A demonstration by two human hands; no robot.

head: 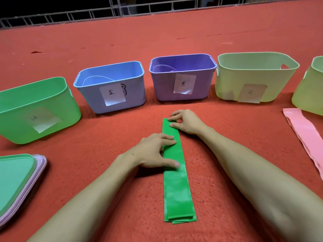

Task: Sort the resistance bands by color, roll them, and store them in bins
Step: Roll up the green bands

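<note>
Left hand (155,151), fingers flat, pins the green band (176,186) to the carpet (104,133) — right hand (185,122) pinches its far end, seemingly to start the roll.

The green band (176,186) lies flat as a long folded strip, its layers showing at the near end. The left hand (153,151) presses its middle with flat fingers, and the right hand (187,122) pinches its far end. Beyond it stands a row of open bins. The green bin (21,110) is far to its left. The blue bin (87,96) and purple bin (162,86) are just past its far end, each showing what looks like a blue band (95,80) or purple band (163,68) inside. A pale yellow bin (227,81) and a second pale yellow bin (307,91) stand to its right. The pink band (304,133) lies flat and wavy, well off to its right.
</note>
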